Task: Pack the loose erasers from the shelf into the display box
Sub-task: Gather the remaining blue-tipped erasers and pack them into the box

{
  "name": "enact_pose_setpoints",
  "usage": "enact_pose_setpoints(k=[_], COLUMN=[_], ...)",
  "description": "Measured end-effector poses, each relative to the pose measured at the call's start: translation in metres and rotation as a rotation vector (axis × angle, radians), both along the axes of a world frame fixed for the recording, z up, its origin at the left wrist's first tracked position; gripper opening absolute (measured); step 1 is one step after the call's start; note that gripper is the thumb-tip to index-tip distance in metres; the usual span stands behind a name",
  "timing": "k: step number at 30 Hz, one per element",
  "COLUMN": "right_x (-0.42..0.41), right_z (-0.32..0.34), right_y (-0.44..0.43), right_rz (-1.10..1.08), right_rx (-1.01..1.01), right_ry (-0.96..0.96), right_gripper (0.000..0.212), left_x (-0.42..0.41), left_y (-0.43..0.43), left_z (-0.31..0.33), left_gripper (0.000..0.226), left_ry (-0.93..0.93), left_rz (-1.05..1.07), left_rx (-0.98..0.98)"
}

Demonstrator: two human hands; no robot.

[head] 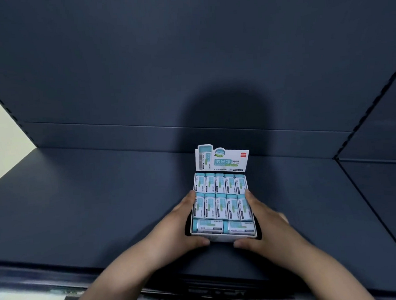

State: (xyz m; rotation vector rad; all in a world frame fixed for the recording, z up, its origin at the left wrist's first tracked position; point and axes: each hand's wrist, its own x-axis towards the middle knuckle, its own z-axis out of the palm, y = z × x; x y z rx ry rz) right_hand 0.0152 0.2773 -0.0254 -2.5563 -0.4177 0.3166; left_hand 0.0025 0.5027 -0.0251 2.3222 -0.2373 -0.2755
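A white display box [222, 237] with an upright printed header card [222, 160] sits on the dark blue shelf [92, 201]. Several teal-and-white wrapped erasers [221, 195] fill it in rows, two lying crosswise along the front. My left hand [178, 229] grips the box's left side, fingers along the wall and thumb at the front edge. My right hand [263, 224] grips the right side the same way. No loose erasers show on the shelf.
The shelf's back panel [189, 81] rises behind the box. A side panel [379, 129] closes the right. The shelf's front rail [154, 294] runs below my forearms. A pale wall [1, 137] shows at far left.
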Motion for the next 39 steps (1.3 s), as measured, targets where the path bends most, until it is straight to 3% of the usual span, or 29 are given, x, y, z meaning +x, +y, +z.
enact_pose_setpoints(k=[6, 9, 13, 16, 18, 21, 23, 25, 29, 39], right_x=[0.002, 0.002, 0.014, 0.023, 0.027, 0.028, 0.023, 0.017, 0.007, -0.008], right_z=[0.004, 0.012, 0.017, 0.009, 0.005, 0.007, 0.01, 0.01, -0.004, -0.022], right_y=[-0.001, -0.001, 0.014, 0.021, 0.021, 0.016, 0.009, -0.002, -0.007, 0.004], right_rz=[0.025, 0.053, 0.098, 0.109, 0.117, 0.114, 0.061, 0.035, 0.096, -0.031], right_rx=[-0.096, -0.171, -0.195, -0.243, -0.241, -0.125, 0.041, 0.089, -0.096, -0.074], right_ry=[0.004, 0.024, -0.163, -0.186, -0.178, -0.054, 0.029, 0.082, 0.076, -0.068], right_gripper=[0.114, 0.112, 0.108, 0.11, 0.107, 0.079, 0.081, 0.089, 0.104, 0.096], left_x=[0.005, 0.007, 0.018, 0.026, 0.028, 0.029, 0.025, 0.017, 0.005, 0.004], left_y=[0.001, 0.0, -0.016, -0.025, -0.027, -0.024, -0.017, -0.004, 0.009, 0.012], left_z=[-0.002, 0.007, 0.012, 0.004, -0.003, -0.005, -0.003, -0.006, -0.019, -0.024], left_gripper=[0.11, 0.099, 0.08, 0.068, 0.077, 0.075, 0.071, 0.087, 0.105, 0.091], left_ry=[0.015, -0.042, -0.263, -0.266, -0.295, -0.23, -0.123, -0.063, -0.039, -0.095], left_rz=[-0.014, -0.044, -0.126, -0.134, -0.108, -0.092, -0.041, -0.013, -0.092, -0.162], left_rx=[0.061, 0.129, 0.427, 0.561, 0.56, 0.412, 0.192, 0.088, 0.226, 0.263])
